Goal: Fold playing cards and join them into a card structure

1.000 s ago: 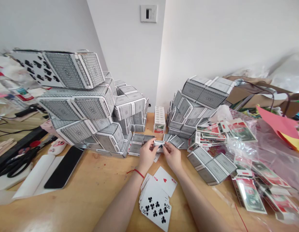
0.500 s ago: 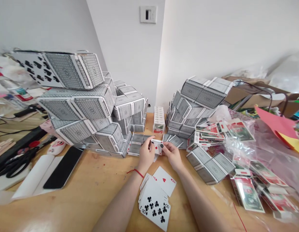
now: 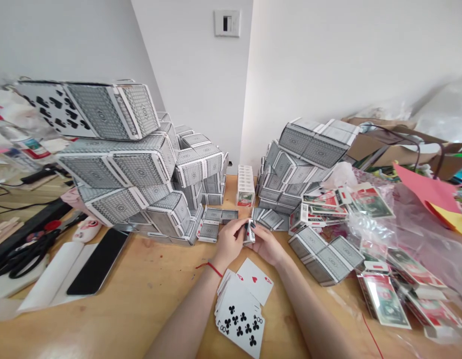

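Between my two hands is a playing card (image 3: 249, 236) with a red diamond showing, bent or turned so that only a narrow face is visible. My left hand (image 3: 230, 242) pinches it from the left, a red string on that wrist. My right hand (image 3: 267, 245), with dark nails, closes on it from the other side. Nearer to me, under my forearms, lies a fanned pile of playing cards (image 3: 238, 311) topped by an eight of clubs. The ace of hearts (image 3: 256, 280) sticks out beside it. Several cards (image 3: 209, 231) lie back-up beyond my left hand.
Tall stacks of boxes folded from cards stand at left (image 3: 141, 167) and right (image 3: 294, 174). A joined card block (image 3: 326, 257) sits right of my hand. Emptied card packs (image 3: 384, 299) and plastic film cover the right side. A phone (image 3: 98, 262) and scissors (image 3: 32, 254) lie left.
The card has turned from facing me broadly to a narrow upright shape. My hands have come closer together around it, and my right fingers have curled in.
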A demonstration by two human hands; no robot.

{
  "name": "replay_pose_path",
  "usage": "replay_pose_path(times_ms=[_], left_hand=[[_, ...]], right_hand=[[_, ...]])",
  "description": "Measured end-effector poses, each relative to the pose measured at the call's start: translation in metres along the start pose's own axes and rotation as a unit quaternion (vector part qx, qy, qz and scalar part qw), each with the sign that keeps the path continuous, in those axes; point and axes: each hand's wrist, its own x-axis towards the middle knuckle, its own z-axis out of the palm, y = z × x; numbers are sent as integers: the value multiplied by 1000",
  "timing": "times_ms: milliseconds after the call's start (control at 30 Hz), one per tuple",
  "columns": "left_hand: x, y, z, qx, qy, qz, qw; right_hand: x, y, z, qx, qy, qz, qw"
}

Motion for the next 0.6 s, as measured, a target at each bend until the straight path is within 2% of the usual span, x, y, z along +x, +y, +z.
replay_pose_path(times_ms=[100, 333, 433, 600], left_hand=[[-2, -3, 0, 23, 25, -9, 999], [0, -5, -2, 37, 145, -46, 988], [1, -4, -3, 50, 165, -31, 985], [2, -4, -4, 51, 180, -17, 982]], right_hand=[[3, 2, -2, 17, -5, 4, 1000], [2, 0, 1, 36, -16, 11, 999], [1, -2, 1, 22, -15, 8, 1000], [4, -3, -2, 12, 22, -1, 1000]])
